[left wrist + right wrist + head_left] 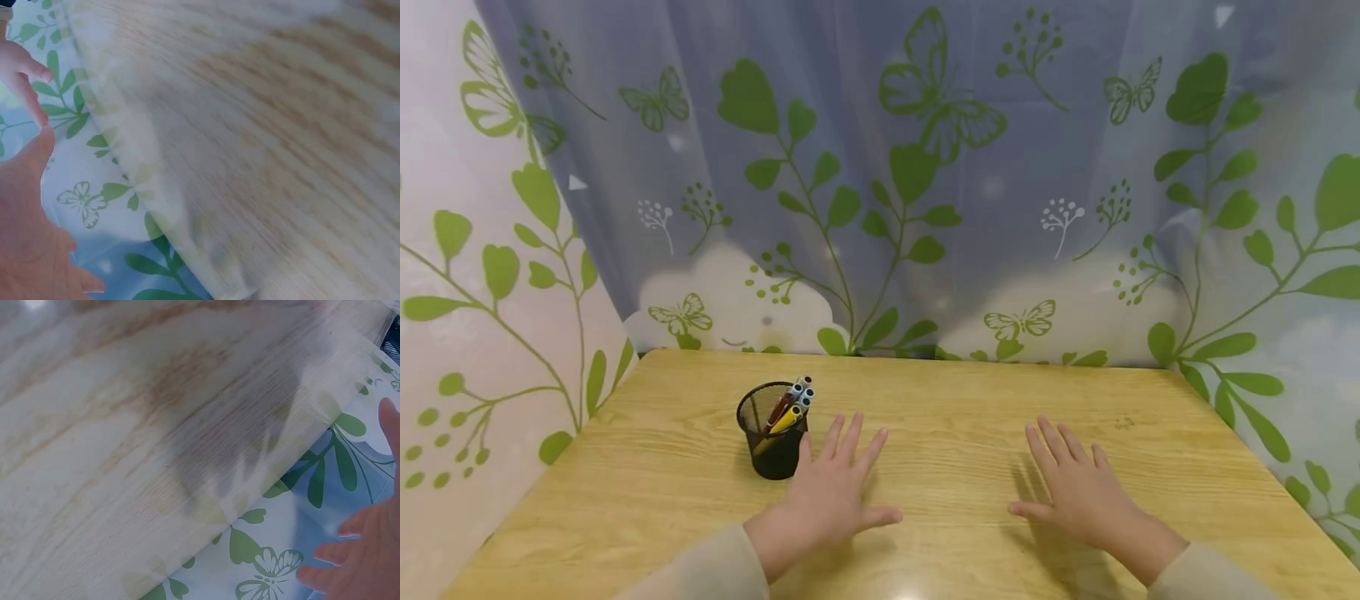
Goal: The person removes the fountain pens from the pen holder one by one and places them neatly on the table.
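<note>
Head: black round mesh cup [772, 460] left of centre, just beside the spread, empty left hand [829, 497]; slim red and yellow pens [788, 417] lean upper right; right hand [1081, 496], lower right, spread, empty, farther off. Left wrist: cup not seen. Right wrist: dark mesh upper right, probably the cup

No readable text, label, brand or number is showing in any of the three views. Small faint mark [1124, 423] is sitting on the right side of the table [955, 467], too small for telling whether it's lettering. Pens [789, 417] in the cup [775, 460] aren't giving any legible print. Curtain [850, 50] is carrying pictures, no legible words.
</note>
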The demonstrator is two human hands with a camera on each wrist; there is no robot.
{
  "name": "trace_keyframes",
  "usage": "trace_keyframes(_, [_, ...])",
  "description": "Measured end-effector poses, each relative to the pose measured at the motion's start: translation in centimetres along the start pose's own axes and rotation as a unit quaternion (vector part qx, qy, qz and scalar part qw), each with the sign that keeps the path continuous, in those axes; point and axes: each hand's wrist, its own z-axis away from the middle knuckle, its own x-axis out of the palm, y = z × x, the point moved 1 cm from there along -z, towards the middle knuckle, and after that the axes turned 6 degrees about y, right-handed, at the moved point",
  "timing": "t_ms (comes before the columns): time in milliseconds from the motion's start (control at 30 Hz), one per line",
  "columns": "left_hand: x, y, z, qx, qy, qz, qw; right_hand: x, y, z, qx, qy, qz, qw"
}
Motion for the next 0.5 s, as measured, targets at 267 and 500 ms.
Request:
trace_keyframes(267, [-0.5,-0.6,0.5,-0.004,-0.002,0.041,0.9991,-0.4,0.0,-0.1,-0.004,0.02,0.002,0.9998])
trace_keyframes(500, [-0.8,-1.5,1.4,0.022,0.033,0.048,0.9981,-0.6,0.1,-0.1,-0.021,0.034,-0.002,0.9992])
